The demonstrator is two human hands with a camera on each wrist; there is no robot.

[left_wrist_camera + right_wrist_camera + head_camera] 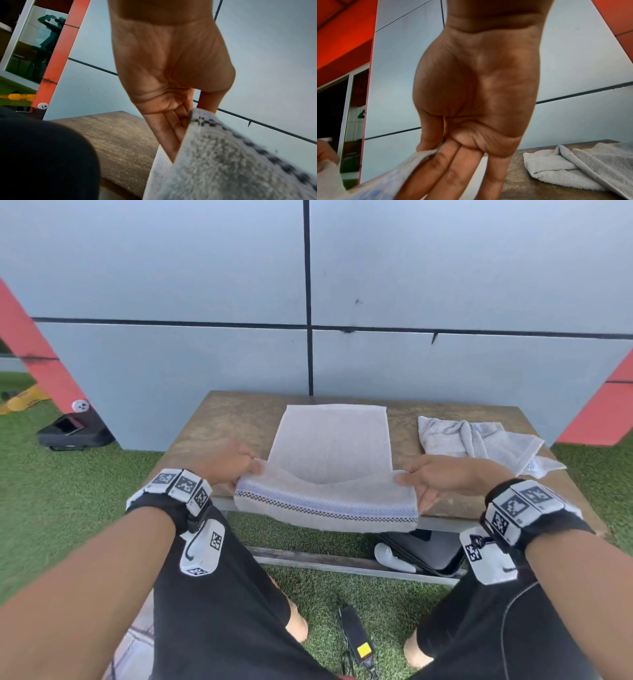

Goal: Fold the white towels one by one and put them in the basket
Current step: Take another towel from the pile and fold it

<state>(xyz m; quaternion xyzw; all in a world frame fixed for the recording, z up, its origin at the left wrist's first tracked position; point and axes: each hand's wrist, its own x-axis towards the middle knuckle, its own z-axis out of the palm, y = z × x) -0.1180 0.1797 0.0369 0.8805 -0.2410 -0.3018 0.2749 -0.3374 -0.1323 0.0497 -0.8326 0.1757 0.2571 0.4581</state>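
Observation:
A white towel (330,440) with a blue and black checked border lies lengthwise on the wooden table (233,419). Its near end is lifted off the table edge. My left hand (251,469) pinches the near left corner between thumb and fingers, and the towel's border (223,169) shows close up in the left wrist view. My right hand (406,477) pinches the near right corner (426,152), thumb on top and fingers under the cloth. A second white towel (479,443) lies crumpled on the table's right part (559,171). No basket shows in any view.
A grey panelled wall (308,302) stands right behind the table. Green artificial grass (68,491) surrounds it. A black bag (73,429) lies on the grass at left. A dark case (428,549) sits under the table. A black device (356,642) lies between my feet.

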